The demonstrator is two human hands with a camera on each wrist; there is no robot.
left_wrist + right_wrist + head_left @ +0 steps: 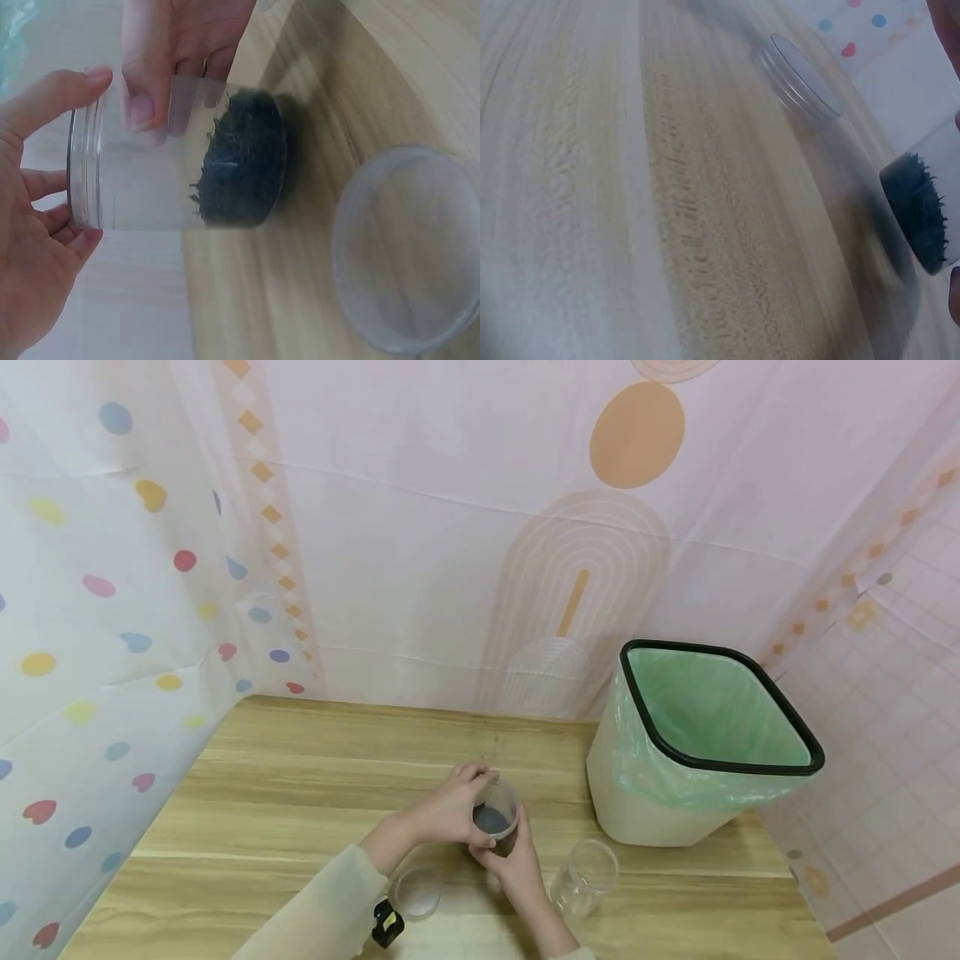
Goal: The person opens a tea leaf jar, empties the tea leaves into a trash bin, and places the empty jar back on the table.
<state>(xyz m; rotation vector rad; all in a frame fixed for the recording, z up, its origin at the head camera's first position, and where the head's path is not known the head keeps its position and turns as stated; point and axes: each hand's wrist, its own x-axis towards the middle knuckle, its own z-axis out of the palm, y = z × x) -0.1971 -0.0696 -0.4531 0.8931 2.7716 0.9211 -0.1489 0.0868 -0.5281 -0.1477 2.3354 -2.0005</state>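
Both hands hold a clear plastic jar [504, 793] over the middle of the table. Dark, shredded, leaf-like bits [241, 161] fill its lower part. My left hand [452, 807] grips the jar by its threaded mouth, thumb on one side and fingertips on the other. Lower down, my right hand [519, 870] holds the jar's body between thumb and fingers. The mouth has no lid on it. A clear round lid [405, 251] lies on the table beside the left forearm; the right wrist view shows the lid [802, 79] beyond the jar.
A second clear jar [585, 878] stands right of the right hand. Behind it is a cream bin [633, 793] with a black rim and green liner. A small black object with a yellow mark [387, 923] is by the left sleeve. Patterned curtains [405, 568] surround the wooden table [300, 760].
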